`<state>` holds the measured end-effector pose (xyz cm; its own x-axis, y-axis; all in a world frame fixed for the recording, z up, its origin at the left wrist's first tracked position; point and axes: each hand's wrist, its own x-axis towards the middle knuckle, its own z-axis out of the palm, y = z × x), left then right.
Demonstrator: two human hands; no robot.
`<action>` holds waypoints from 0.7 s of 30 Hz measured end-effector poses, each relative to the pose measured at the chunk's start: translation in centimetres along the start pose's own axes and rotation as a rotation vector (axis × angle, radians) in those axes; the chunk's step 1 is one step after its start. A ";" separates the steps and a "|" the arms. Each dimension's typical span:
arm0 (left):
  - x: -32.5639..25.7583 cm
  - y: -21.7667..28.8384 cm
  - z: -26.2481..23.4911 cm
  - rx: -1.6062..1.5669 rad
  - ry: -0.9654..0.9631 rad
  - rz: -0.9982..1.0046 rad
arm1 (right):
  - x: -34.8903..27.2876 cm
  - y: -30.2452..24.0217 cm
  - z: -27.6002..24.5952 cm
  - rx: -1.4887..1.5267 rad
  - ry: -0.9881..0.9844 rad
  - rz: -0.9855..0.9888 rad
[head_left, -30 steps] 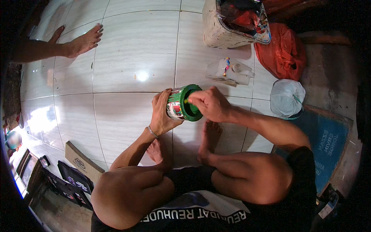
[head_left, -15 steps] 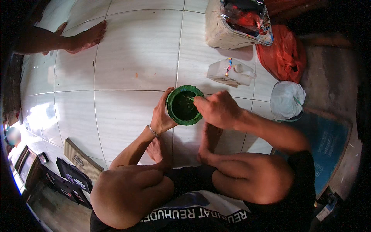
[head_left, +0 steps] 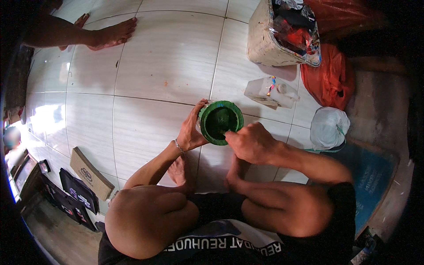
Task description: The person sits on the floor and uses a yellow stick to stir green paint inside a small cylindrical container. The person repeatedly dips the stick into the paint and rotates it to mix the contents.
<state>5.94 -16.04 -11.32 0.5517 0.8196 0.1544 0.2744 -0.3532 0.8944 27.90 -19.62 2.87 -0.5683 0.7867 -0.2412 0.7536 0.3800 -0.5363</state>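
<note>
A round tub [head_left: 240, 115] coated in green, with dark green liquid inside that looks like paint, is held over the tiled floor between my bare feet. My left hand [head_left: 193, 130] wraps round its left side, thumb and fingers against the wall. At the right front of the rim is my right hand [head_left: 251, 142], fingers closed on a thin green-smeared stick [head_left: 225, 132]. Only a short bit of the stick shows. Its lower end is hard to make out in the dark liquid.
Beyond the tub lies a translucent plastic jug [head_left: 265, 91] with a colourful mark. A paint-stained bin [head_left: 269, 44], a red plastic bag [head_left: 327, 79] and a white plastic bag [head_left: 329, 128] stand at the right. Another person's foot [head_left: 112, 35] rests at the upper left. Ribbed cardboard [head_left: 90, 172] lies left.
My right hand and the stick have moved from the tub's right side toward me, to its near rim. The whole view has shifted slightly; my left hand keeps its hold on the tub.
</note>
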 end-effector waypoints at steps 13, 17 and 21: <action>0.3 0.2 0.0 -0.009 -0.004 -0.015 | -0.4 0.1 1.3 -0.146 -0.020 -0.027; 0.1 -0.1 0.0 0.012 0.052 0.041 | 0.3 1.1 0.0 -0.096 0.182 -0.022; 0.6 0.0 -0.1 0.050 0.072 0.067 | -0.2 1.1 1.5 -0.255 0.096 0.032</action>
<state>6.19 -15.57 -11.17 0.5123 0.8232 0.2448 0.2787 -0.4290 0.8592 28.33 -20.07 1.14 -0.5180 0.8383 -0.1703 0.8364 0.4547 -0.3062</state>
